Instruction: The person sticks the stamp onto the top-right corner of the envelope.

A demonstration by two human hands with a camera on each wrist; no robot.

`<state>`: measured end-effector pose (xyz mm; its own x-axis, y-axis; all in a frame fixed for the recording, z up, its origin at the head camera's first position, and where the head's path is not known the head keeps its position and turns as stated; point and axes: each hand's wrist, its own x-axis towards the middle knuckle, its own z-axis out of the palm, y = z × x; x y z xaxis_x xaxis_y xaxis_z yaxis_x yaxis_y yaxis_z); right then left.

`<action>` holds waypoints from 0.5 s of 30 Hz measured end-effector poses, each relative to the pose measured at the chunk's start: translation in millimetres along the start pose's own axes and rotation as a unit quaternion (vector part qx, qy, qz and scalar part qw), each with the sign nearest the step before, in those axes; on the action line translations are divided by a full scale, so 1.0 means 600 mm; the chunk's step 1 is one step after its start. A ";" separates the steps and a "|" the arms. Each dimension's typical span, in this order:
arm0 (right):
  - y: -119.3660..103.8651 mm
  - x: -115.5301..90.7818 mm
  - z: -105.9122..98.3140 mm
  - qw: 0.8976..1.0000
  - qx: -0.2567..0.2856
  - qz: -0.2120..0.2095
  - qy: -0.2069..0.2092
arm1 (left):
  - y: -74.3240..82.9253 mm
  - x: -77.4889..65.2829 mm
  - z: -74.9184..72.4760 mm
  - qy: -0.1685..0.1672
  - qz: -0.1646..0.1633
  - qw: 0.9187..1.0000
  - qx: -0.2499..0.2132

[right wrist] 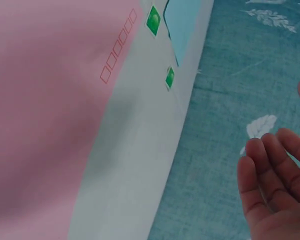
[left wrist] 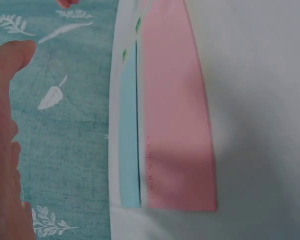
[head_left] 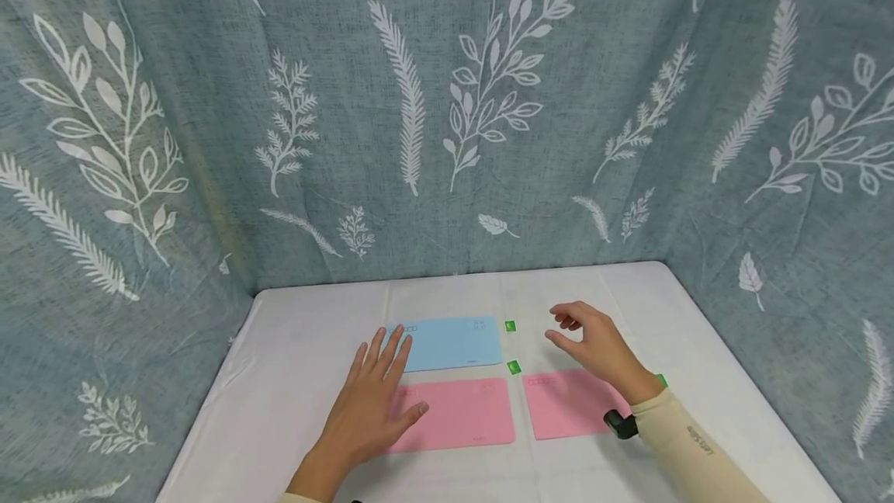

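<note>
My left hand (head_left: 370, 406) has its fingers spread, over the left ends of a blue envelope (head_left: 457, 344) and a pink envelope (head_left: 464, 414) below it. In the left wrist view that hand (left wrist: 7, 125) shows a gap above the envelopes. My right hand (head_left: 601, 346), fingers loosely bent and holding nothing, hovers above a second pink envelope (head_left: 566, 406), partly hidden by the forearm. Right of the blue envelope lies a small green stamp (head_left: 511, 326). Another green stamp (head_left: 514, 367) sits between the pink envelopes' upper corners. In the right wrist view, the fingers (right wrist: 277, 175) hold nothing.
A white-covered table (head_left: 314, 332) carries everything. Another green piece (head_left: 661, 380) peeks out beside the right wrist. Behind and at both sides hangs a grey-green curtain (head_left: 433, 231) with white leaf prints. A black strap device (head_left: 620, 424) is on the right wrist.
</note>
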<state>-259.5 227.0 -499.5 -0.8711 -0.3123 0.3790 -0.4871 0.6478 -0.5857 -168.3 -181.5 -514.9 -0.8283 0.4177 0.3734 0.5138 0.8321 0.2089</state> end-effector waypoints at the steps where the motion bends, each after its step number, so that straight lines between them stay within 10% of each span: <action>1: 0.000 0.000 0.003 1.000 0.004 0.005 -0.002 | 0.003 -0.002 0.002 -0.001 -0.001 1.000 -0.003; 15: 0.001 0.000 0.029 0.998 0.043 0.033 -0.020 | 0.028 -0.015 0.034 -0.024 -0.007 1.000 -0.010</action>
<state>-260.7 215.5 -512.3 -0.9022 -0.3004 0.3096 -0.4312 0.6058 -0.6686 -156.9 -163.5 -533.3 -0.8452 0.4235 0.3259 0.5060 0.8305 0.2330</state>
